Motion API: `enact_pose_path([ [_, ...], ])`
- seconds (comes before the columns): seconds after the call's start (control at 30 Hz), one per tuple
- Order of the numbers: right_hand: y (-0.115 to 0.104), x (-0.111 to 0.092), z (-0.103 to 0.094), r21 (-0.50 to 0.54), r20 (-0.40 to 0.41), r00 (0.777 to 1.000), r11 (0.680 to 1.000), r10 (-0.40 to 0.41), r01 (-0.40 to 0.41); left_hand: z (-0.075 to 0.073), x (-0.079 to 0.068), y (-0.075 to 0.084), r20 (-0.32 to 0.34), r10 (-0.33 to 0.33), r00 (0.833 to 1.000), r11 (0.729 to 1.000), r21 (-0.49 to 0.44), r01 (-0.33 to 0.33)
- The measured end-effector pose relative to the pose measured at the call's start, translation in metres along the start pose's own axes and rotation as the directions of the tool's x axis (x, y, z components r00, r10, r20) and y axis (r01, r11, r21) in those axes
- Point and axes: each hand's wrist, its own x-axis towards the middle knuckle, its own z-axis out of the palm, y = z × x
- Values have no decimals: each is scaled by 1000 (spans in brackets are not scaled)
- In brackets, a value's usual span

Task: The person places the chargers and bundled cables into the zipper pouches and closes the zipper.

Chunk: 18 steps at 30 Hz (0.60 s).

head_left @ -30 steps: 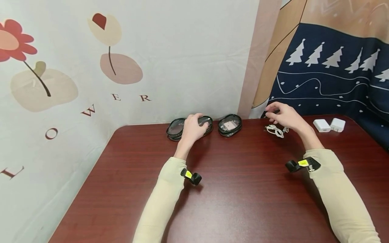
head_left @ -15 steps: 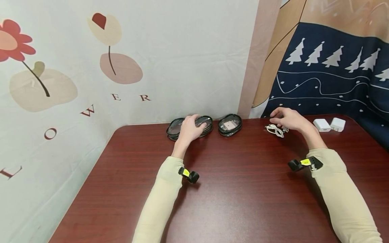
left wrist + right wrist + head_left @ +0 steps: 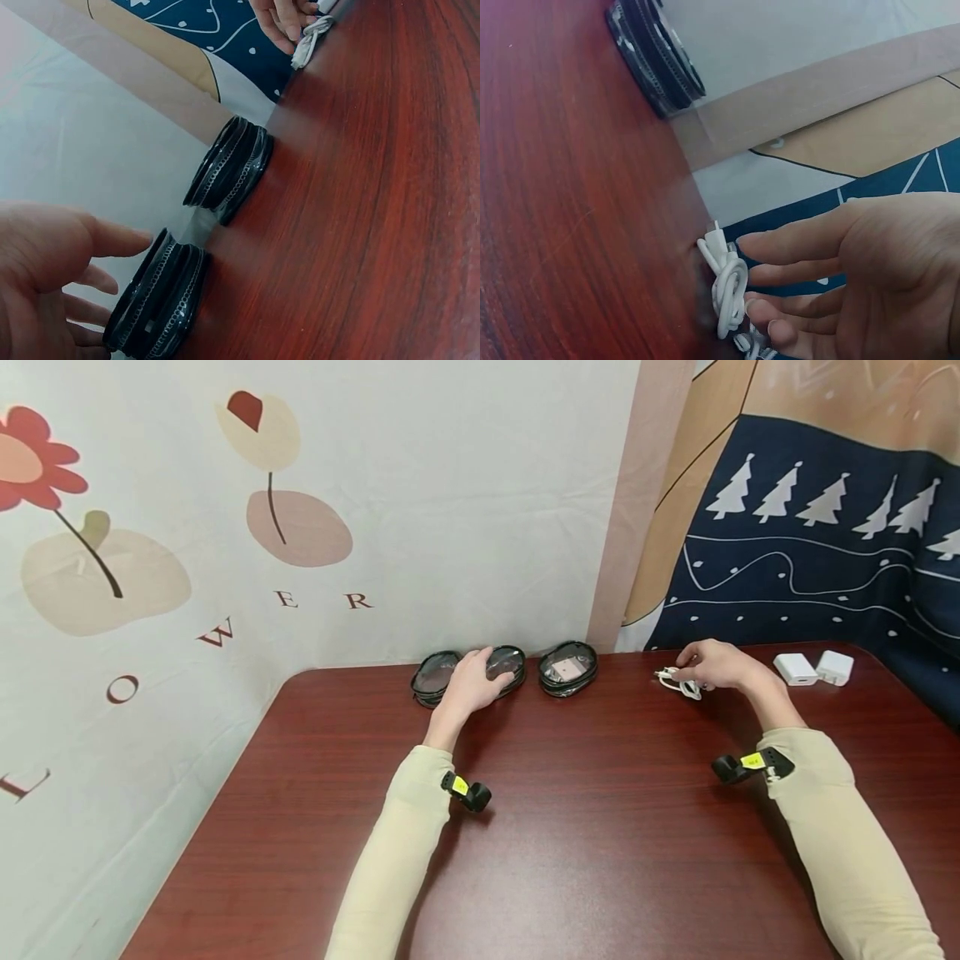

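Reaching across the glossy red-brown wooden table [image 3: 585, 827], the left hand [image 3: 467, 687] spreads its straight thumb and fingers loosely about the middle black-rimmed oval case [image 3: 169, 300], while the far nearer right hand [image 3: 718, 665], loosely bent with no grip showing, hangs just right of the coiled white cable [image 3: 731, 292]. That cable lies upper right in the head view, its long axis slanting down to the right; a second ago the right hand was higher in frame, and now its thumb overlaps the coil.

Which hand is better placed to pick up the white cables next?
Right, probably: the right hand is beside the cables, while the left hand is at the middle case, with another case in between.
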Motion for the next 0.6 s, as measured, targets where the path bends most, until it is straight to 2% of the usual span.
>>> enact_pose_path([
  [0.33, 2, 1, 3, 13, 14, 998, 998, 54, -54, -1, 0, 1, 7, -52, 999, 998, 27, 51],
  [0.5, 1, 2, 4, 15, 30, 996, 997, 78, -79, 0, -2, 1, 44, -99, 994, 995, 5, 99],
  [0.6, 2, 1, 4, 23, 45, 996, 996, 83, -84, 1, -2, 0, 57, -102, 993, 995, -6, 102],
])
